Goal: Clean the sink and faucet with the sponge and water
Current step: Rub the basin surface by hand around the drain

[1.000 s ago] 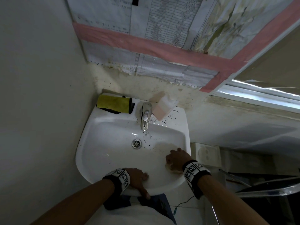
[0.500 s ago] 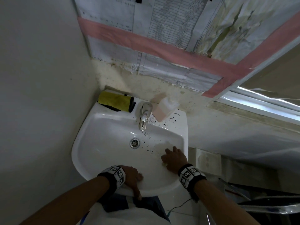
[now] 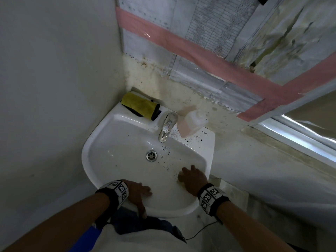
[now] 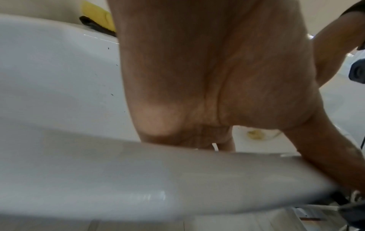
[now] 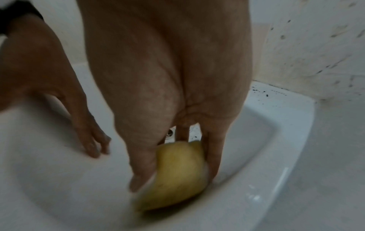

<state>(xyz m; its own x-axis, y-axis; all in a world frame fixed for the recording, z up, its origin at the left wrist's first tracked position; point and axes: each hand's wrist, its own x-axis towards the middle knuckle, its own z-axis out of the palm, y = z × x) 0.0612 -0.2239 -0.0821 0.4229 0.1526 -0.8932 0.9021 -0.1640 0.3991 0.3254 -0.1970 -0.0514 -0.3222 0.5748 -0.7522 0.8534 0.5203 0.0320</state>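
The white sink [image 3: 87,151] hangs in a wall corner, with a chrome faucet [image 3: 166,128] at the back and the drain [image 3: 151,155] in the middle. My right hand [image 3: 190,176] is low in the basin's near right part. It grips a yellow sponge [image 5: 177,175] between thumb and fingers and presses it on the porcelain. My left hand [image 3: 143,194] rests on the front rim, its fingers [image 5: 92,143] lying straight inside the basin and the thumb hanging over the outer edge. Black specks [image 3: 181,138] dot the ledge and the basin right of the faucet.
A yellow and black cloth [image 3: 140,106] lies on the sink's back left ledge. A pinkish soap bottle [image 3: 190,122] stands right of the faucet. Walls close in on the left and the back. A pale ledge [image 3: 272,142] runs along the right.
My right hand has slid the sponge a little across the basin's near right side, and its fingers lie flatter. The left hand has stayed on the front rim.
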